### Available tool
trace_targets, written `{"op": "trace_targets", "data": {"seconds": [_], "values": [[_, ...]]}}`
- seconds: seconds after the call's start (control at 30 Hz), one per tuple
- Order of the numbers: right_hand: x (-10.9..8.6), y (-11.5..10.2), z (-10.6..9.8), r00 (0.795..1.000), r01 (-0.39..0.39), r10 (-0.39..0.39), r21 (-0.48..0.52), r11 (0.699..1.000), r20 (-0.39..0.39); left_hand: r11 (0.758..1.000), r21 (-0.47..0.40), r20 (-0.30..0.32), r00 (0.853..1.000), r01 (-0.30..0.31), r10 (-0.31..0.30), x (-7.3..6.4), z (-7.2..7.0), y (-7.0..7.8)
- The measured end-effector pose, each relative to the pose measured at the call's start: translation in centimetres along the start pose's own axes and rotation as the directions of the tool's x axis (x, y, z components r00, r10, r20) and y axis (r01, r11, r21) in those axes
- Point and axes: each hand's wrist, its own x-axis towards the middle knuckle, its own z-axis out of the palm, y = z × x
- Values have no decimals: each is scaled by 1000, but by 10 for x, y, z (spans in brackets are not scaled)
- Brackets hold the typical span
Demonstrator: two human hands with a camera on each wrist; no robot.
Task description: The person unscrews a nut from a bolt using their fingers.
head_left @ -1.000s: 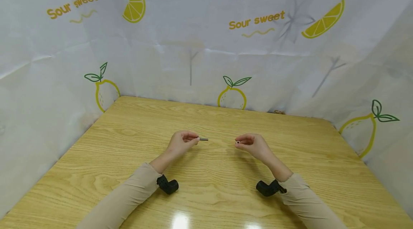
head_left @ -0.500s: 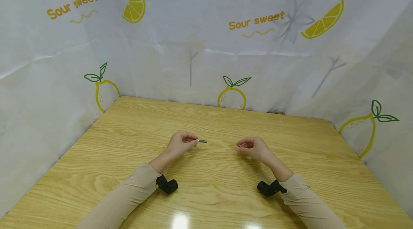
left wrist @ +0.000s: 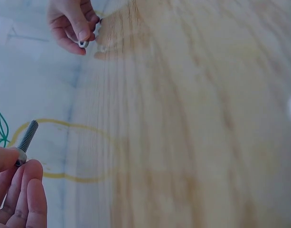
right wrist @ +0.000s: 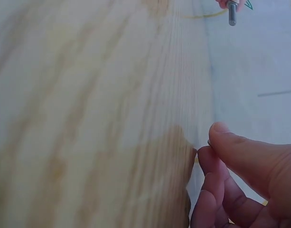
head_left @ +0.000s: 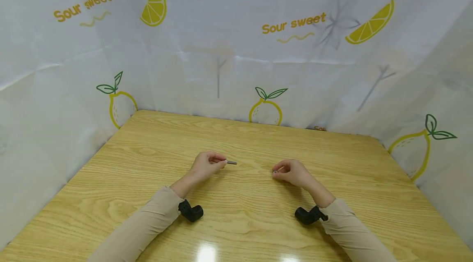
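My left hand point(head_left: 206, 166) pinches a metal bolt point(head_left: 231, 162) by its head, and the shank points right toward the other hand. Threads show along the bolt point(left wrist: 28, 136) in the left wrist view. Across a gap, my right hand point(head_left: 293, 172) pinches a small metal nut point(head_left: 275, 172) between thumb and fingertips. From the left wrist the nut point(left wrist: 83, 44) shows its hole; in the right wrist view the thumb and finger hide nearly all of it. Bolt and nut are apart, both held above the wooden table point(head_left: 236, 204).
A white cloth point(head_left: 184, 73) printed with lemons rises behind the table and at both sides. Black wrist cameras sit on the left wrist point(head_left: 191, 211) and the right wrist point(head_left: 308, 215). Light glares off the table's near edge.
My right hand has moved slightly down and to the right, and the nut has turned in its fingers. The left hand with the bolt has dipped a little.
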Motion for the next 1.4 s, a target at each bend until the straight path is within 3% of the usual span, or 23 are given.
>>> {"op": "trace_targets", "data": {"seconds": [0.5,1.17,1.4], "values": [[1,0,1,1000,8,-7,-41,999,14,999,43,20,1000,-3,2,-2,-3,-2],[1,1,1,1000,14,-15,-55,998,-9,984,181,54,998,-2,-8,-2,-4,-1],[1,1,2,1000,13,-14,-48,999,-8,968,252,66,998,-12,-5,-3,-4,-1]]}}
